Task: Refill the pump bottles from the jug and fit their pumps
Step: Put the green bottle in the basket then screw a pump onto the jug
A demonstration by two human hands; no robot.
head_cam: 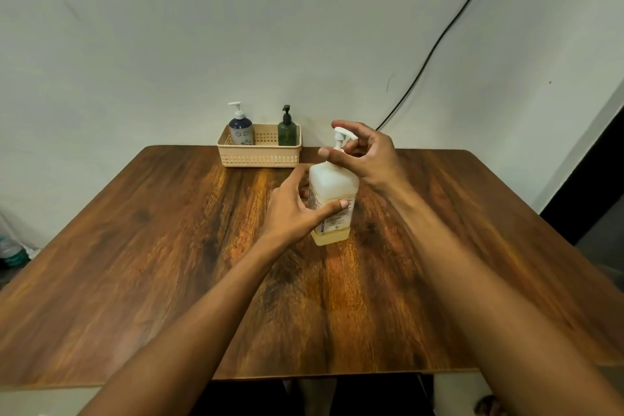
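A translucent white jug (pixel 332 184) with a little yellowish liquid at its bottom stands upright on the wooden table (pixel 169 246). A white pump (pixel 341 137) sits on its neck. My left hand (pixel 297 206) grips the jug's labelled body from the left. My right hand (pixel 363 152) is over the top, with fingers and thumb around the pump's collar and stem. At the table's far edge a beige basket (pixel 258 157) holds a dark blue flowered pump bottle (pixel 240 128) with a white pump and a dark green pump bottle (pixel 287 130) with a dark pump.
A white wall stands right behind the table, with a black cable (pixel 449 30) running down it to the right of the basket. A bottle lies on the floor at the far left (pixel 10 246). A dark opening is at the right.
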